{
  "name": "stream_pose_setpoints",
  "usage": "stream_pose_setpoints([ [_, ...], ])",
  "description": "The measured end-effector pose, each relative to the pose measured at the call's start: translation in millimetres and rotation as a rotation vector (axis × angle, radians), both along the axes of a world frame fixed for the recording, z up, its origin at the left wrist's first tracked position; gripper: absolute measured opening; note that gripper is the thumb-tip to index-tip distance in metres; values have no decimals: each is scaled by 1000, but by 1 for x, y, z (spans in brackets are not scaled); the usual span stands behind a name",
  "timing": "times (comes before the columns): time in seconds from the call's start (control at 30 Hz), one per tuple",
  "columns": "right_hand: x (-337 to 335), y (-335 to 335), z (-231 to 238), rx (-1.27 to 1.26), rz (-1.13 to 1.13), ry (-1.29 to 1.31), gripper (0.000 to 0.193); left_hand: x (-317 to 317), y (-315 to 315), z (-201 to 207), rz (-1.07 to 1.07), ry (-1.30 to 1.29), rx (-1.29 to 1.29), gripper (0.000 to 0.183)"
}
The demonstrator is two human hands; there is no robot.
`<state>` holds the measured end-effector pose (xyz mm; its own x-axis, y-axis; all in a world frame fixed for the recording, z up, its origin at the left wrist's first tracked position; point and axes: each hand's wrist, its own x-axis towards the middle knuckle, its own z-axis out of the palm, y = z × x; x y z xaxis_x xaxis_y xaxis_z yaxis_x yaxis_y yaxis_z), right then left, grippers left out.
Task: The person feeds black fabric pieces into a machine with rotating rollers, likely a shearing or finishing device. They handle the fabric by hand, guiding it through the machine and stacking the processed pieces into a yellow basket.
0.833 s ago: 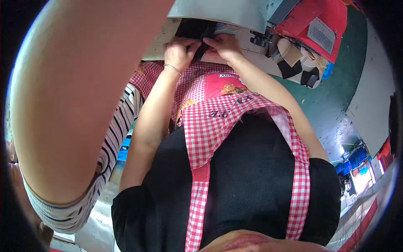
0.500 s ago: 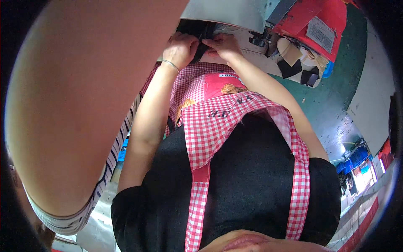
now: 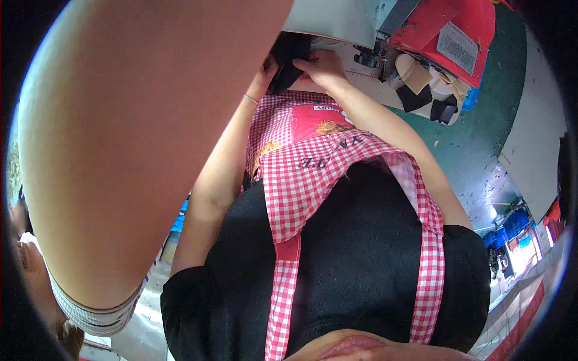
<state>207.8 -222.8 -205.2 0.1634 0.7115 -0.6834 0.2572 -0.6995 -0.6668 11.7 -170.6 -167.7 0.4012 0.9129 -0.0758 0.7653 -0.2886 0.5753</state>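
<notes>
A piece of black fabric [image 3: 290, 60] lies at the edge of a light work surface, under the pale body of a machine [image 3: 337, 17]. My left hand [image 3: 265, 76] is closed on the fabric's left side, its upper part hidden behind another person's arm [image 3: 150, 132]. On the opposite side my right hand [image 3: 325, 69] grips the fabric's edge, with the thumb on top and pointing left. The folded fingers are partly out of sight. Both forearms reach up past a red-and-white checked apron [image 3: 295, 198].
That bare arm with a striped sleeve [image 3: 96, 316] fills the left side, very close. Right of the machine are a black knob [image 3: 366, 58], a red box with a white label [image 3: 436, 36], and a tray holding black patches [image 3: 414, 98] and beige pieces [image 3: 416, 78].
The other person's arm has shifted right and now covers part of my left hand. My left hand has moved slightly right and down along the black fabric; my right hand has hardly moved.
</notes>
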Motion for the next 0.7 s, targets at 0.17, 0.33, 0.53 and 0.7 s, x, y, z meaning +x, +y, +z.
stream_pose_setpoints([
  [0.17, 9, -5, 18, -34, 25, -38, 34, -5, 9, -8, -36, 51, -33, 20],
  [0.33, 12, -7, 37, -111, -130, 114, 30, -8, 8, -7, -51, 35, -17, 20],
  [0.53, 30, -28, 59, -159, -369, 308, 31, -5, 5, -4, -46, 60, -47, 21],
  [0.7, 50, -50, 50, -65, -400, 348, 29, -5, 4, -8, -63, 58, -7, 19],
])
